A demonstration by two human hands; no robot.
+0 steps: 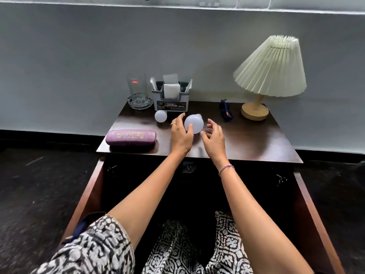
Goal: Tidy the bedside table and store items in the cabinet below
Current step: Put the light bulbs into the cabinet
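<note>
Left hand (181,136) pinches large bulb (195,123) between thumb and fingers, at table (246,139) centre. Right hand (214,135) just beside bulb, fingers spread, holding nothing. Further left, small bulb (160,116) lies by caddy (170,102).

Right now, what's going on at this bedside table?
A person's left hand grips the larger white bulb above the table top, and the right hand is open close beside it. A smaller bulb, purple glasses case, tumbler, organizer and lamp sit on top. The cabinet doors below stand open.
</note>
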